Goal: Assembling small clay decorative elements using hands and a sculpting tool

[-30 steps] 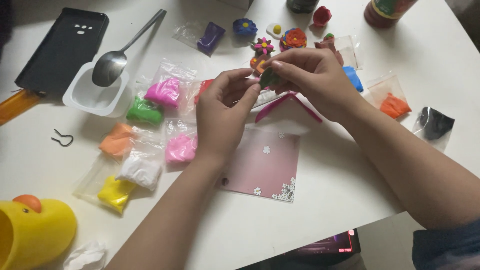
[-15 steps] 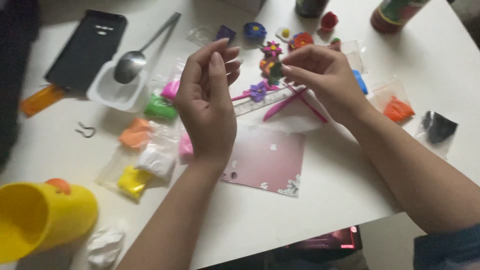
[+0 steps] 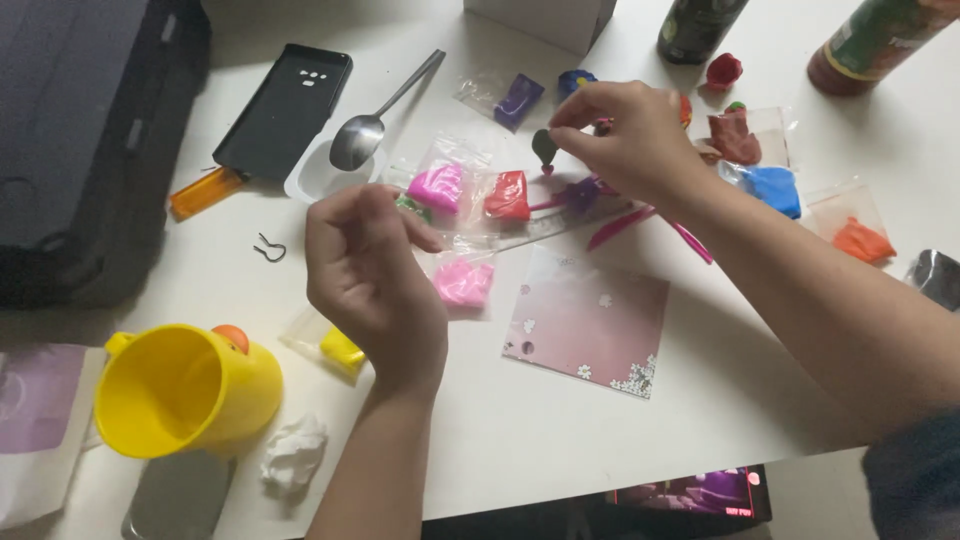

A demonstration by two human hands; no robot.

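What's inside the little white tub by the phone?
A metal spoon rests its bowl in the white tub. The part of the tub that shows looks bare, but the spoon covers whatever lies right beneath it.

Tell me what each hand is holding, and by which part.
Right hand pinches a small green clay piece at its upper edge. Left hand holds nothing visible.

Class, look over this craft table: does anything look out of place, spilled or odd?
Nothing is spilled or broken. One oddity: a metal spoon rests in a small white tray beside a dark phone, among bags of coloured clay. A crumpled white tissue lies by the yellow cup.
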